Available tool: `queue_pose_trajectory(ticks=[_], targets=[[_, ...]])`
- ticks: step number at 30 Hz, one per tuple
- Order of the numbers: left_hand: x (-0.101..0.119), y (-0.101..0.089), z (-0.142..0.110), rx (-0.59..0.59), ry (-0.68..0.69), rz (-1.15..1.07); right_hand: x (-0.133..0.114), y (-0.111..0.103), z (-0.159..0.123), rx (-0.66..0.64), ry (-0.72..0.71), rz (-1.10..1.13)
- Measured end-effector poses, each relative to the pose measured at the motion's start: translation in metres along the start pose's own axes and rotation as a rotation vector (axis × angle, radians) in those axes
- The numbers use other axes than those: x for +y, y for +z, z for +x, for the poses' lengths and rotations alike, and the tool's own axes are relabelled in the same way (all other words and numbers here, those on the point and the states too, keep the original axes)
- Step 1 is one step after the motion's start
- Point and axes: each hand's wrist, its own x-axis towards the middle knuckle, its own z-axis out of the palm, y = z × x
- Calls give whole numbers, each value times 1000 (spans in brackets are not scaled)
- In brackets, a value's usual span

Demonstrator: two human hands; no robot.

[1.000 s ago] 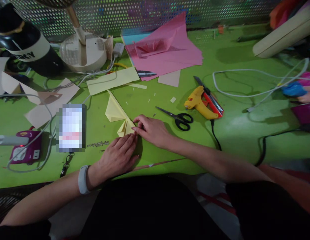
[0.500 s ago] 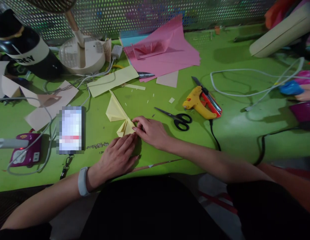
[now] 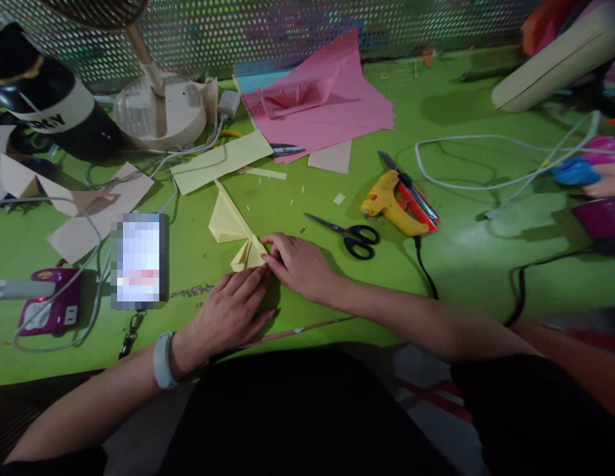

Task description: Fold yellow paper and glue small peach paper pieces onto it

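A folded pale yellow paper (image 3: 228,221) lies on the green table, with a long narrow fold along its right side and pleated flaps to the left. My right hand (image 3: 301,268) pinches its near right corner between thumb and curled forefinger. My left hand (image 3: 234,307) lies palm down just in front, fingers stretched out, their tips on the near edge of the paper and the thumb apart. Both sets of fingertips meet there and hide that end of the paper. Black-handled scissors (image 3: 350,236) lie to the right of my right hand.
A yellow glue gun (image 3: 389,201) rests by a red utility knife (image 3: 420,201). Pink paper sheets (image 3: 357,109) and a pale yellow strip (image 3: 223,162) lie behind. On the left are a phone (image 3: 139,261), a purple power socket (image 3: 52,301), cables and a black bottle (image 3: 54,99).
The view has shifted very slightly. Both hands stay at the near end of the folded paper, with hardly any visible movement.
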Motion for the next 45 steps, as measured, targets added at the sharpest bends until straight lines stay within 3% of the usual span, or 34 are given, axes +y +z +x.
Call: queue_pose_trajectory(ticks=[12,22,33,45], targets=[[-2,0,0,-34,-2,-33,0,-2,1,47,-2,-2],[-3,0,0,-46,-7,-78,17,-18,-6,-75,38,277],[-3,-4,2,-57,-7,-61,7,-26,-8,-200,137,44],[-5,-2,2,-78,2,-94,1,-19,-8,-240,-8,-222]])
